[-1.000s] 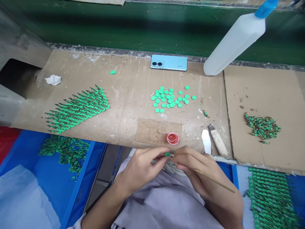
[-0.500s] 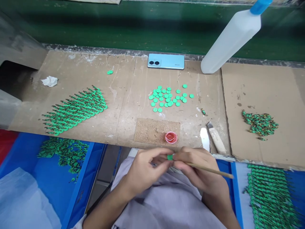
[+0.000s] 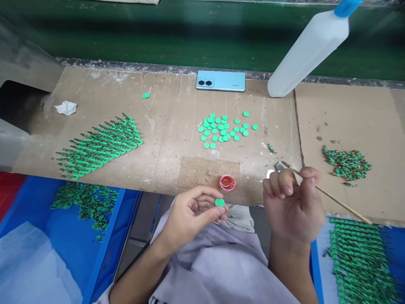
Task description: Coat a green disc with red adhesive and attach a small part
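Observation:
My left hand (image 3: 190,215) pinches a small green disc (image 3: 219,202) between thumb and fingers, just below the table's front edge. My right hand (image 3: 292,202) is raised to the right of it, gripping a thin wooden stick (image 3: 329,195) that slants down to the right. A small red cap of liquid (image 3: 227,183) sits on a rough brown pad (image 3: 202,174) just beyond my left hand. A loose cluster of green discs (image 3: 224,128) lies further back on the cardboard.
Rows of green assembled pieces (image 3: 101,143) lie at left, a small heap (image 3: 346,164) at right. A phone (image 3: 220,80) and a tilted white bottle (image 3: 303,52) stand at the back. Blue bins (image 3: 104,253) with more green pieces flank my lap. A crumpled tissue (image 3: 66,107) lies far left.
My right hand has lifted up and to the right with the stick, away from the disc. My left hand keeps the green disc, now turned face up.

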{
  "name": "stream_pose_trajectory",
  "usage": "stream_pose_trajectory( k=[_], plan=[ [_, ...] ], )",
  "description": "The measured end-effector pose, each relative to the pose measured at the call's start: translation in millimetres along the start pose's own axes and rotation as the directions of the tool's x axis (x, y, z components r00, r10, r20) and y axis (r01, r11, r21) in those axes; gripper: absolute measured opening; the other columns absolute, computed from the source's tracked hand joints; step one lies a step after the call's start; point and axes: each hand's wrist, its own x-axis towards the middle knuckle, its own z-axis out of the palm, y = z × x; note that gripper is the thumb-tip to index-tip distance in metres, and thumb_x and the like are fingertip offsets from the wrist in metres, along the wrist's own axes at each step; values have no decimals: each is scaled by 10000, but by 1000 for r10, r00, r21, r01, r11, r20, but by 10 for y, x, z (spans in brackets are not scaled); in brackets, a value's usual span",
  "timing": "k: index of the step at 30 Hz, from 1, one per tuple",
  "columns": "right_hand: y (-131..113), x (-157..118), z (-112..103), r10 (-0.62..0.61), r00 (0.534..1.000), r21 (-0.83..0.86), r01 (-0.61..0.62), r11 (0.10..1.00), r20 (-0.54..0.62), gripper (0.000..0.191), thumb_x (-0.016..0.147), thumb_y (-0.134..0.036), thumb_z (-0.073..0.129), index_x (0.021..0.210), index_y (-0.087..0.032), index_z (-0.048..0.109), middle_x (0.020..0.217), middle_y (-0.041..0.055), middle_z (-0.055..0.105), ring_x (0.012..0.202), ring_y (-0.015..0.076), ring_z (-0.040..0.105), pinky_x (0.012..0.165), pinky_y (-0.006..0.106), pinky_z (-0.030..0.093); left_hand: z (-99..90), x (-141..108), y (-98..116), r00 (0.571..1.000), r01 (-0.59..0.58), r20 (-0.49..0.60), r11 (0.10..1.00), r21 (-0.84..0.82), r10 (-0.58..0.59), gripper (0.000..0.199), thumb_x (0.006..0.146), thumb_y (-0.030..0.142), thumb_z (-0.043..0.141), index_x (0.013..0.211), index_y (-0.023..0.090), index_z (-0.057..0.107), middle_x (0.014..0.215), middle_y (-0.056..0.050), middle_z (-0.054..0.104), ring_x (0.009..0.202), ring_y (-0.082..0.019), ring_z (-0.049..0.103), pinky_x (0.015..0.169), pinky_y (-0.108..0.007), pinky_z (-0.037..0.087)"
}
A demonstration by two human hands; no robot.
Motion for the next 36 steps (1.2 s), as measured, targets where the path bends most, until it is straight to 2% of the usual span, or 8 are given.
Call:
stream_pose_trajectory(
  k=[5, 13, 16, 20, 22, 27, 31, 36],
  plan=[
    [92, 26, -128, 119, 992, 95, -115, 989, -38, 132, 953, -303, 753, 923, -276, 627, 820, -7, 402, 691, 188, 453, 618, 279, 467, -17, 41, -27, 1000, 25, 0, 999, -41, -25, 264, 816, 294, 920, 892, 173, 698, 840, -73, 872, 705, -201, 845, 626, -244, 676],
    [212, 46, -120, 128, 982, 155, -106, 982, -139, 350, 770, -77, 822, 917, -273, 572, 978, 7, 553, 911, 169, 624, 765, 257, 571, -29, 80, -39, 1000, 15, 19, 999, -39, -14, 307, 905, 426, 857, 976, 158, 725, 908, -105, 882, 726, -201, 850, 656, -256, 680],
    [244, 20, -81, 79, 988, 78, -69, 995, -134, 358, 818, -68, 834, 927, -283, 569, 997, 0, 593, 991, 153, 676, 854, 243, 612, -29, 84, -40, 1000, 16, 25, 999, -31, -15, 297, 916, 416, 845, 1015, 149, 757, 946, -114, 885, 748, -206, 855, 679, -268, 691],
    [259, -34, -33, 57, 996, -48, -61, 997, -71, 300, 925, -203, 868, 966, -284, 581, 1105, 14, 685, 1244, 193, 718, 1029, 311, 653, -37, 86, -43, 999, 23, 40, 1000, -20, -22, 318, 890, 388, 870, 1069, 140, 785, 1008, -135, 887, 804, -227, 865, 729, -298, 708],
    [262, -60, -13, 58, 998, -95, -61, 994, -38, 259, 966, -258, 858, 995, -282, 602, 1149, 21, 726, 1279, 221, 733, 1044, 341, 671, -43, 89, -48, 999, 34, 43, 999, -26, -32, 339, 860, 366, 897, 1085, 136, 789, 1038, -144, 887, 821, -233, 870, 742, -303, 712],
    [263, -97, 23, 34, 999, -154, -30, 988, 23, 161, 1021, -310, 832, 1086, -291, 685, 1070, 5, 799, 1140, 209, 809, 917, 265, 714, -60, 107, -72, 996, 76, 42, 995, -60, -74, 348, 809, 357, 940, 1046, 141, 806, 1027, -141, 890, 841, -260, 878, 739, -314, 716],
    [234, -111, 73, 57, 997, -144, -48, 988, 54, 149, 1009, -310, 851, 1092, -284, 730, 1124, 31, 842, 998, 209, 846, 831, 257, 732, -58, 116, -74, 997, 81, 26, 993, -90, -79, 292, 797, 361, 952, 953, 154, 817, 1000, -117, 895, 874, -262, 880, 749, -300, 711],
    [188, -147, 125, 14, 996, -117, -4, 993, 83, 177, 963, -331, 898, 1007, -255, 744, 886, 6, 849, 696, 195, 832, 597, 226, 707, -42, 107, -71, 998, 62, -24, 994, -91, -64, 304, 791, 390, 958, 944, 163, 827, 964, -100, 895, 800, -251, 876, 687, -289, 710]
  ],
)
